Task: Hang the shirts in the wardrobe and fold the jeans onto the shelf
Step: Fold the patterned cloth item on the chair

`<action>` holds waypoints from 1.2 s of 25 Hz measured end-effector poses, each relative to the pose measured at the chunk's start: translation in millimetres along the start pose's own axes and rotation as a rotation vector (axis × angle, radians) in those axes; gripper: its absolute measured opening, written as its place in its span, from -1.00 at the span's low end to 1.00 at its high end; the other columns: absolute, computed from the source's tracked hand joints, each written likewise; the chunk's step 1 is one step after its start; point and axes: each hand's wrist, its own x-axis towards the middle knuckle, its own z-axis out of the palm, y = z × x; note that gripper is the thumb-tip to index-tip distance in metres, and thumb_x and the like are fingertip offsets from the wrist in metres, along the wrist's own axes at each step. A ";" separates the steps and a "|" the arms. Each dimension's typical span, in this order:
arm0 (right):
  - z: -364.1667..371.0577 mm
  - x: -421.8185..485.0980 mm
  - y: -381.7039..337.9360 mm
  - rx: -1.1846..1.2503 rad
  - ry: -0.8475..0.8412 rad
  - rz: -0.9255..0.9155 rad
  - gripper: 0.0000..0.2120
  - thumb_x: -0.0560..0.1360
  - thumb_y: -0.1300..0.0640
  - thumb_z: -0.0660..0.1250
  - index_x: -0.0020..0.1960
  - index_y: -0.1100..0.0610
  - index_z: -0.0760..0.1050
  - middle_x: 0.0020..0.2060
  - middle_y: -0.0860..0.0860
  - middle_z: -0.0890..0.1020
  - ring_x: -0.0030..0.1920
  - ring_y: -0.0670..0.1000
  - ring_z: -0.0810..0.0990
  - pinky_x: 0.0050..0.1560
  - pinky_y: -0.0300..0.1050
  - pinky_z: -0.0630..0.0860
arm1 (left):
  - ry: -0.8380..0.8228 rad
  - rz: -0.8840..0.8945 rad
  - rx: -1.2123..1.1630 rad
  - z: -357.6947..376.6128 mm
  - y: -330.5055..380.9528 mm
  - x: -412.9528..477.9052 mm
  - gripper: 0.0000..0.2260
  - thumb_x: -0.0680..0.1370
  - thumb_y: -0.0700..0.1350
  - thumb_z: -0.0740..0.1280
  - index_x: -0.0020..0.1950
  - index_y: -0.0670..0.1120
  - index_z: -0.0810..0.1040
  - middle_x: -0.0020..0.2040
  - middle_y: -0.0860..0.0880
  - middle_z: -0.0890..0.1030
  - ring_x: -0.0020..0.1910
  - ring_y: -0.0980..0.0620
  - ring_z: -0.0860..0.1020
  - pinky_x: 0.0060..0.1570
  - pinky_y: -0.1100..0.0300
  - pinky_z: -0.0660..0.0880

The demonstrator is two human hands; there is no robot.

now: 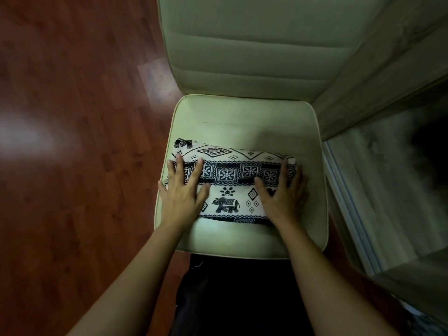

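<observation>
your left hand and right hand cover both ends of the folded patterned garment, so you can't tell what kind it is. the chair back runs off the top edge. a dark blur at the right is unreadable.

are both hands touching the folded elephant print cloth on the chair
Touching. The head view shows the left hand and right hand lying flat, fingers spread, on the folded elephant-print cloth on the chair seat, with no gap visible.
</observation>
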 end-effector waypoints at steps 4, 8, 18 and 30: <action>-10.9 4.2 3.0 0.068 0.021 0.006 0.03 0.37 -0.41 0.19 0.53 0.07 -0.29 0.55 0.06 -0.11 0.53 0.11 -0.18 0.46 0.18 -0.20 | -0.045 0.021 -0.284 -5.0 -2.8 8.7 -0.42 0.46 0.23 -0.03 0.49 0.21 0.00 0.55 -0.10 0.02 0.53 -0.03 -0.05 0.43 -0.17 0.10; -17.1 -11.5 -0.8 0.071 0.161 0.114 0.05 0.34 -0.38 0.27 0.54 0.13 -0.18 0.53 0.17 0.03 0.51 0.18 0.04 0.44 0.17 0.00 | 0.060 -0.199 -0.376 -11.0 -4.3 1.4 -0.37 0.51 0.16 0.26 0.52 0.11 0.10 0.54 -0.14 0.05 0.49 -0.12 0.06 0.38 -0.07 0.12; -10.7 -9.3 -7.3 0.201 -0.003 0.071 0.05 0.31 -0.27 0.43 0.55 0.00 -0.12 0.45 0.17 0.28 0.34 0.22 0.40 0.20 0.03 0.43 | -0.104 -0.347 -0.393 -14.8 -12.5 22.1 -0.34 0.27 0.37 0.34 0.35 0.34 0.30 0.17 -0.15 0.51 0.15 -0.21 0.47 0.24 -0.03 0.40; -87.2 -36.8 -52.3 0.431 0.161 -0.121 -0.18 0.43 -0.07 0.40 0.53 0.01 0.02 0.47 0.05 0.27 0.44 0.08 0.28 0.38 -0.03 0.30 | 0.076 -0.128 -0.542 -111.2 34.0 11.4 -0.35 0.41 -0.10 0.49 0.46 -0.04 0.32 0.04 -0.11 0.36 -0.06 0.05 0.37 -0.08 0.41 0.22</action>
